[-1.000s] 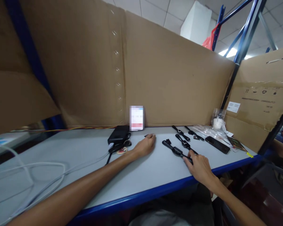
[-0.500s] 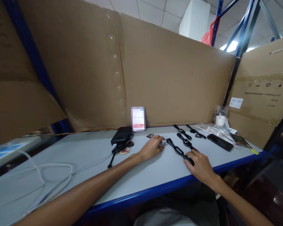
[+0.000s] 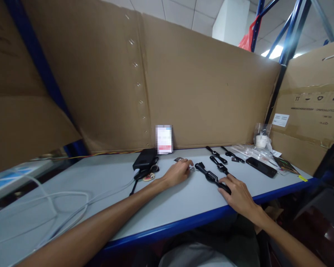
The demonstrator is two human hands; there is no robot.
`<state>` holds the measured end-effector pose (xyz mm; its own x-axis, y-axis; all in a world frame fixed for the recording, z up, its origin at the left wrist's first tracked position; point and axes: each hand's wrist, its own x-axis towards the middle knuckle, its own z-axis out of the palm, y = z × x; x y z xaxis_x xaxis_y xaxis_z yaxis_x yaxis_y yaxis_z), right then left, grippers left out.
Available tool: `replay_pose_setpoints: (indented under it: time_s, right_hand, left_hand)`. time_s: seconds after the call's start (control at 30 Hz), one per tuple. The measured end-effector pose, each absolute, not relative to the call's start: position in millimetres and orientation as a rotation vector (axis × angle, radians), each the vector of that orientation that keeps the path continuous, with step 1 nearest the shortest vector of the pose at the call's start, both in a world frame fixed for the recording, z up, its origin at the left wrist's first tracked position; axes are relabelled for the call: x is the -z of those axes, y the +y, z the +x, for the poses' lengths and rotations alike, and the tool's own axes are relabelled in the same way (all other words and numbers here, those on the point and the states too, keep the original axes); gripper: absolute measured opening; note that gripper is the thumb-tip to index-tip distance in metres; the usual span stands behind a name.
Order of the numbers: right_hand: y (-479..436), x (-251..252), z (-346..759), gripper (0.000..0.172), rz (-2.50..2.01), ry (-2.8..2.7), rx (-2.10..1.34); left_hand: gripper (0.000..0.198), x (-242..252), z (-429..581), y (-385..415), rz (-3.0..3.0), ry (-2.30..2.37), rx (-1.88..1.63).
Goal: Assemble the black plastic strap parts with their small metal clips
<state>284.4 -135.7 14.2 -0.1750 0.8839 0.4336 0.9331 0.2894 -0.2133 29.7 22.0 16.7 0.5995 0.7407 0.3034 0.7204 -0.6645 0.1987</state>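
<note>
My right hand (image 3: 239, 194) has its thumb and fingers closed on the near end of a black watch-like strap (image 3: 210, 176), which has an oblong frame at its middle. My left hand (image 3: 179, 173) rests on the table with its fingers closed around a small, shiny, clear or metallic piece (image 3: 192, 168), too small to name. This piece is close to the strap's far end. Behind the right hand lies another black strap (image 3: 219, 165), its near end partly hidden by the fingers. Two more straps, one of them here (image 3: 216, 155), lie further back.
A black phone (image 3: 261, 167) lies on the right, by clear plastic bags and a bagged white cup (image 3: 261, 141). On the left are a black power bank (image 3: 145, 159) and white cables (image 3: 86, 202). A small screen (image 3: 164, 139), blurred out, leans on the cardboard wall (image 3: 200, 92).
The strap under my right hand has rolled a little, so its middle frame shows wider. My left hand has barely moved. The whole view has shifted slightly.
</note>
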Motion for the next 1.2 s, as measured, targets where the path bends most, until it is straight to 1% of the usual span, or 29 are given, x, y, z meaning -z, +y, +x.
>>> replay_pose_setpoints:
  time_s: [0.1, 0.23, 0.27, 0.33, 0.4, 0.5, 0.6, 0.7, 0.77, 0.87, 0.97, 1.07, 1.2]
  right_hand:
    - [-135.7, -15.0, 286.2, 0.026, -1.546, -2.136, 0.084]
    - [-137.1, -15.3, 286.2, 0.032, -1.462, -2.2, 0.041]
    - [-137.5, -15.0, 285.6, 0.033, -1.468, -2.204, 0.048]
    - [-138.0, -13.9, 284.2, 0.034, -1.497, -2.205, 0.071]
    - [-138.1, -12.9, 283.0, 0.032, -1.514, -2.205, 0.082]
    - [-138.1, -12.7, 282.3, 0.032, -1.516, -2.215, 0.085]
    - [-138.3, -13.5, 282.0, 0.032, -1.527, -2.213, 0.099]
    - [-138.7, -14.2, 281.6, 0.032, -1.529, -2.215, 0.108]
    - [-138.9, -14.2, 281.5, 0.032, -1.532, -2.217, 0.109]
    - [-138.9, -13.9, 281.5, 0.033, -1.543, -2.22, 0.109]
    - [-138.4, -13.3, 281.4, 0.033, -1.551, -2.218, 0.121]
    - [-138.2, -12.7, 281.1, 0.033, -1.549, -2.215, 0.125]
    - [-138.8, -12.8, 280.9, 0.033, -1.546, -2.213, 0.114]
  left_hand:
    - [0.04, -19.1, 32.9, 16.0, 2.777, 1.308, -0.549]
    - [0.031, -18.1, 28.1, 26.1, 2.743, 1.41, -0.521]
    - [0.033, -16.3, 25.5, 31.3, 2.706, 1.446, -0.55]
    - [0.044, -11.5, 20.4, 41.0, 2.623, 1.474, -0.673]
    - [0.052, -6.5, 18.3, 45.9, 2.589, 1.401, -0.83]
    - [0.052, -3.6, 23.8, 39.2, 2.654, 1.199, -0.96]
    - [0.049, -5.7, 35.1, 23.6, 2.769, 1.011, -0.89]
    - [0.056, -5.1, 42.8, 16.1, 2.846, 0.92, -0.723]
    - [0.067, -1.2, 43.5, 19.3, 2.837, 1.036, -0.629]
    - [0.084, 6.1, 39.4, 30.9, 2.745, 1.402, -0.572]
    - [0.091, 9.9, 33.1, 40.6, 2.619, 1.7, -0.489]
    - [0.086, 10.0, 28.4, 44.3, 2.587, 1.746, -0.388]
    - [0.064, 7.5, 26.1, 43.9, 2.711, 1.422, -0.402]
